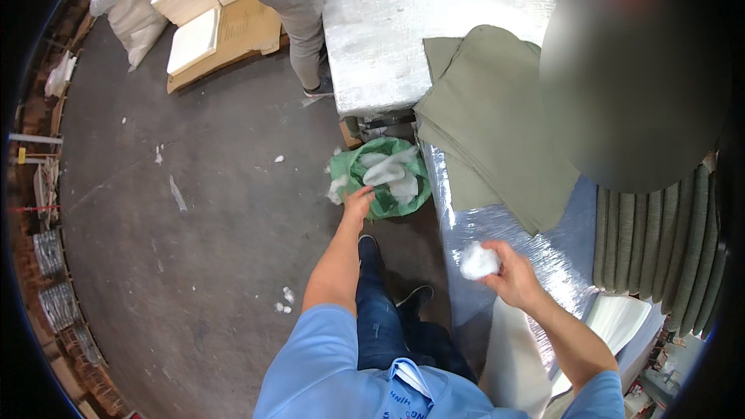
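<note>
A wad of white fibre stuffing (479,261) sits in the fingers of my right hand (514,275), held above the plastic-covered table beside me. My left hand (358,205) reaches down to the near left rim of a green plastic bag (419,194) on the floor. More white stuffing (402,184) lies inside that bag, and one piece comes up close to my left fingertips. The fingers look drawn together, but what they grip is hidden. A stack of olive-green fabric pieces (497,132) lies on the table beyond my right hand.
A person (299,8) stands at the far side beside a shiny wrapped table (372,54). Rolled or folded green fabric (656,240) stands at right. White blocks on cardboard (240,35) lie far left. Stuffing scraps (287,295) dot the floor. A grey blur covers the upper right.
</note>
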Demonstrator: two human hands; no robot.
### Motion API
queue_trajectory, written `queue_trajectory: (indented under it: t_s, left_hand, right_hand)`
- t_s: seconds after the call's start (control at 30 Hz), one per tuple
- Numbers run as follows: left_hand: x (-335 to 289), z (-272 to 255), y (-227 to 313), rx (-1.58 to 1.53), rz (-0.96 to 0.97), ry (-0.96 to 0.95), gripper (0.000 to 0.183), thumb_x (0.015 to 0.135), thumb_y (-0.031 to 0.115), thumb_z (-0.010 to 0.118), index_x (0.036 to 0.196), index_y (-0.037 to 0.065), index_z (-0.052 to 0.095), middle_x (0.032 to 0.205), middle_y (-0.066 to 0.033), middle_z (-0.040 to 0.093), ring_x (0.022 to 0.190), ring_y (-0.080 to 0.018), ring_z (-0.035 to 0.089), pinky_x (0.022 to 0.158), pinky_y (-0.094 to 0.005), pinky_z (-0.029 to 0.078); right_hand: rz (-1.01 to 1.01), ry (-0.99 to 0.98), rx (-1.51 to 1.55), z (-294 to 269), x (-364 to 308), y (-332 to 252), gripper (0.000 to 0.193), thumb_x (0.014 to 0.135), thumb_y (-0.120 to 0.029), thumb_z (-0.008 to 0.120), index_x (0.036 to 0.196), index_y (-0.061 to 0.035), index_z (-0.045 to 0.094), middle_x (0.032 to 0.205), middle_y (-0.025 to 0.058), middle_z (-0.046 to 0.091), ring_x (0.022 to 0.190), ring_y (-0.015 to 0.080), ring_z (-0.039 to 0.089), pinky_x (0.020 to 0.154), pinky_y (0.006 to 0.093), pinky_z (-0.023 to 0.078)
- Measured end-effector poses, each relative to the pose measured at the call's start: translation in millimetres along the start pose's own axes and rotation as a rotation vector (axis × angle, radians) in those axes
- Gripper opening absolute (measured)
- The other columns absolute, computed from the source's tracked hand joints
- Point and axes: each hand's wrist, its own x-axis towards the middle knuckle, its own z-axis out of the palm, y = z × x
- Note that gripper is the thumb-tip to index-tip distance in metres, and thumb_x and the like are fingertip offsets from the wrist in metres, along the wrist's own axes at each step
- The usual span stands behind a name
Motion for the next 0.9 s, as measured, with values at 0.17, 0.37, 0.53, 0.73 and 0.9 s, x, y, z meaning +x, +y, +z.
queue_trajectory:
  t_s: [0.17,0.37,0.53,0.73,0.9]
  left_hand:
    - [11.8,8.9,6.5,-0.081,-0.089,0.189,0.02,0.094,0.008,0.071,0.111,0.007,0.081,0.096,-0.0023,0.077,0.086,-0.0131,0.066,0.079,-0.0308,0.05]
    - [-56.0,2.6,7.9,-0.143,0.186,0.118,0.019,0.095,-0.001,0.062,0.106,0.006,0.076,0.086,0.0046,0.063,0.072,-0.0049,0.05,0.064,-0.0246,0.04]
    - [-114.3,-26.8,16.0,-0.215,0.29,0.123,0.021,0.095,-0.005,0.057,0.106,0.005,0.072,0.088,0.005,0.06,0.074,-0.0032,0.047,0.065,-0.022,0.036]
    - [-214.1,-31.0,106.4,-0.476,0.353,-0.069,0.028,0.097,-0.007,0.054,0.117,0.002,0.072,0.097,0.0049,0.063,0.085,-0.0033,0.051,0.077,-0.0205,0.041]
    - [-201.5,-54.2,107.6,-0.561,0.289,0.082,0.034,0.099,-0.007,0.05,0.124,0.002,0.071,0.104,-0.0011,0.066,0.081,-0.0054,0.058,0.074,-0.0201,0.047]
  right_hand:
    - [-0.345,0.097,-0.05,21.9,76.1,-13.2,0.05,0.085,-0.009,0.082,0.13,-0.0059,0.059,0.133,0.0182,0.065,0.11,0.037,0.07,0.087,0.0407,0.059]
    - [-0.371,0.249,0.028,82.9,205.0,-8.4,0.051,0.087,-0.011,0.078,0.135,-0.0051,0.061,0.136,0.0184,0.063,0.122,0.04,0.063,0.103,0.043,0.052]
    - [-0.365,-0.038,-0.111,193.1,279.1,-20.7,0.053,0.094,-0.014,0.068,0.145,-0.0057,0.058,0.147,0.0219,0.059,0.135,0.039,0.056,0.114,0.0458,0.044]
    - [-0.182,-0.708,-0.128,238.3,281.2,17.6,0.051,0.092,-0.011,0.069,0.143,-0.0038,0.062,0.136,0.0114,0.07,0.12,0.0255,0.067,0.102,0.0388,0.052]
    - [-0.313,-0.846,-0.247,198.1,251.9,-32.1,0.05,0.092,-0.011,0.067,0.141,-0.0032,0.064,0.135,0.0109,0.071,0.117,0.0233,0.068,0.099,0.0369,0.052]
